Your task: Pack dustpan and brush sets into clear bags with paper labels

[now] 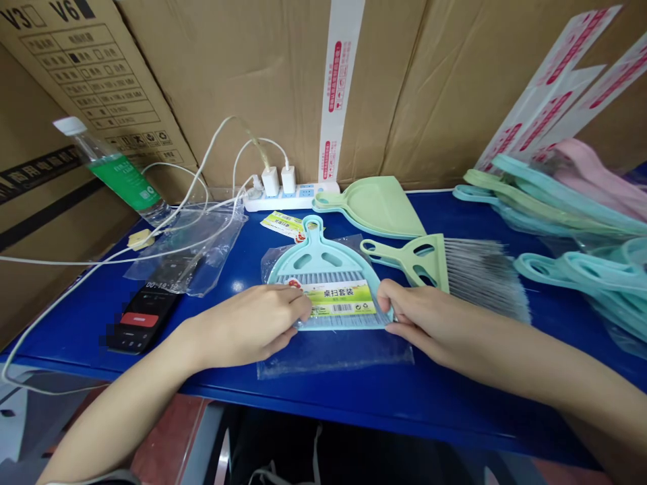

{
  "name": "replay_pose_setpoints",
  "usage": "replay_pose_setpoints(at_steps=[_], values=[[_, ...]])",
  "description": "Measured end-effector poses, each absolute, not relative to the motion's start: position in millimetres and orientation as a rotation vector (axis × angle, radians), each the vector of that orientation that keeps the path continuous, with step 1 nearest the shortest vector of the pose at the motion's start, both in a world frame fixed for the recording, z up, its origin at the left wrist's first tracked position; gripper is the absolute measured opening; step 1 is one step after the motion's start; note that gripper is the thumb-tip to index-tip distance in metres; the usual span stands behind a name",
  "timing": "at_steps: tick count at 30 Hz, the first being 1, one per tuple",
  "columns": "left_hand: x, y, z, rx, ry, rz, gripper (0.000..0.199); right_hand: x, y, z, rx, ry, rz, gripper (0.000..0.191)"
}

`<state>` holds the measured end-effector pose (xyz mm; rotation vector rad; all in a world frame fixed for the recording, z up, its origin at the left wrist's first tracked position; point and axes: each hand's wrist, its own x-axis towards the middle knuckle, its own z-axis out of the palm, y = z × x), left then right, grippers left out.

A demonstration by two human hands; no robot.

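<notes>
Seen with left hand (263, 322) and right hand (417, 313) bare, forearms (151, 377) uncovered — dressed in dark cloth (278, 434) at the lap, with thin whitish cords (317, 450) — and a greyish fabric sleeve edge (116, 475) at left.

Bare forearms converge: the left forearm (139, 391) enters at eight o'clock, slanting toward two; the right forearm (520, 360) enters at four, slanting toward ten. Left hand (257, 320) — back upward, fingers curled, thumb beneath. Right hand (417, 308) — fingers bent toward nine o'clock, thumb opposing from below.
</notes>
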<state>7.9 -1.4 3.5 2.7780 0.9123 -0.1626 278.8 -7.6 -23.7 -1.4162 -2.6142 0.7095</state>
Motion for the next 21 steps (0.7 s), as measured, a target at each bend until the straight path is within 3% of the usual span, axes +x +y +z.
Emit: replay_pose_setpoints(at_steps=[9, 15, 21], values=[[12, 1, 0, 2.945, 0.914, -0.195, 0.012, 288, -7, -32, -1.322, -2.668, 0.513, 0.008], [11, -2, 4, 2.999, 0.903, -0.209, 0.04, 284, -6, -24, -1.15, -2.74, 0.313, 0.009], [9, -2, 4, 2.946, 0.945, -0.22, 0.031, 277, -7, -25, -1.026, -2.713, 0.154, 0.004]])
